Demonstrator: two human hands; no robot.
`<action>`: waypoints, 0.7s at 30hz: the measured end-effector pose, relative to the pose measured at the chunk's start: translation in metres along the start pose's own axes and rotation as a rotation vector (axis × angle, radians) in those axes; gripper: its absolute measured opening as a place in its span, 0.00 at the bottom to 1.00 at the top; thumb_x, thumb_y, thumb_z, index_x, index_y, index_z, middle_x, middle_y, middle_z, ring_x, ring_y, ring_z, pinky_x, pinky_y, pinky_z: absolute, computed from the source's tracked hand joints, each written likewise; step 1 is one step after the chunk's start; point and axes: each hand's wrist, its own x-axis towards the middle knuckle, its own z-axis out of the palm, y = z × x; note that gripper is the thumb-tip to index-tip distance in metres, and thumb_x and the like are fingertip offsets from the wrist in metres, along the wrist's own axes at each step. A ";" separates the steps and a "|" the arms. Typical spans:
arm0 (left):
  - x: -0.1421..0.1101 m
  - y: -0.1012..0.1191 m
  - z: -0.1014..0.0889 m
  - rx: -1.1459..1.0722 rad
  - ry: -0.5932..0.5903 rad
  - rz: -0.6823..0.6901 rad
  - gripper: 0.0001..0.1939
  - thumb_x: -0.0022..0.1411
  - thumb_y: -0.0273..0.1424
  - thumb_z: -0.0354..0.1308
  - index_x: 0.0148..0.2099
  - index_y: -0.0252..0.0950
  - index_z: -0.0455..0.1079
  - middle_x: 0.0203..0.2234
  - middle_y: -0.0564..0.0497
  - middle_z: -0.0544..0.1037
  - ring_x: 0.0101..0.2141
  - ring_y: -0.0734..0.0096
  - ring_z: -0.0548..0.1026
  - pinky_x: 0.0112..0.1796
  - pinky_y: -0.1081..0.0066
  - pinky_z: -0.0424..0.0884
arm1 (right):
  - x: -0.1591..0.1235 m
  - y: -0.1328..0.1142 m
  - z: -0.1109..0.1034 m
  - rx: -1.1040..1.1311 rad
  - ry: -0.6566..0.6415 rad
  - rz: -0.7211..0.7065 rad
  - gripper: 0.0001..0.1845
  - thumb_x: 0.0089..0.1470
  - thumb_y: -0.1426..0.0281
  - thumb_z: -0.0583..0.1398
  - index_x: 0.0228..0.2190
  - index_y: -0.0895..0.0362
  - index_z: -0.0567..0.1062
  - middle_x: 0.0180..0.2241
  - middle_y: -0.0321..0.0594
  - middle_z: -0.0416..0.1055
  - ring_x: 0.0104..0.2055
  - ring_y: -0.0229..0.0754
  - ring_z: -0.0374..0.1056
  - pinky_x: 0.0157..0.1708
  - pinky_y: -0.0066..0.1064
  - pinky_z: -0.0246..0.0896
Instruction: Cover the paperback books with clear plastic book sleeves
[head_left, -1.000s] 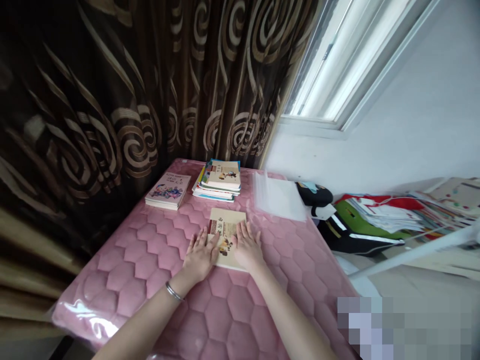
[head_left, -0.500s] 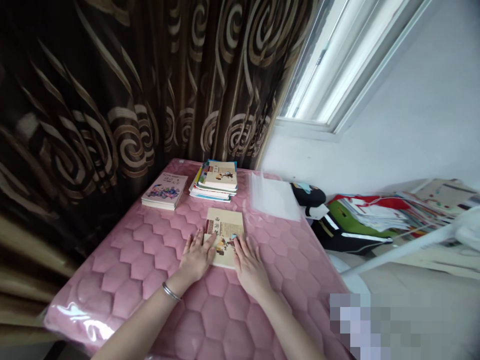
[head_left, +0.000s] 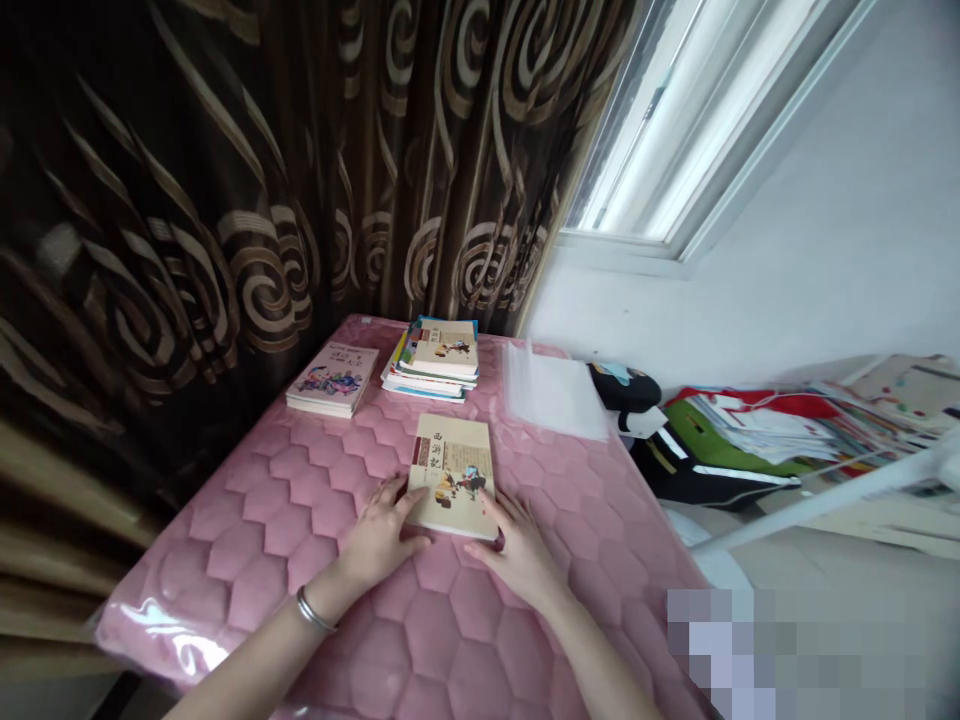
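Left hand (head_left: 379,535) spread, fingers against the left edge of the paperback (head_left: 452,475); right hand (head_left: 517,555) also spread, fingertips at its lower right corner. Book lies flat between both hands on a pink quilted mat (head_left: 247,530). Farther on: a book stack (head_left: 431,360), single book (head_left: 332,380) left, clear plastic sheets (head_left: 551,390) right, swirl-patterned curtain (head_left: 450,170) behind.

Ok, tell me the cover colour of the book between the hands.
Cream-tan, on the Journey to the West paperback; best seen in the head view.
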 end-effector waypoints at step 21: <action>0.025 0.057 0.032 0.208 0.025 0.274 0.30 0.56 0.33 0.65 0.60 0.32 0.64 0.61 0.37 0.66 0.62 0.50 0.62 0.62 0.52 0.60 | 0.005 0.006 -0.023 0.370 -0.013 0.039 0.37 0.43 0.76 0.58 0.57 0.48 0.69 0.59 0.39 0.66 0.62 0.47 0.60 0.63 0.48 0.54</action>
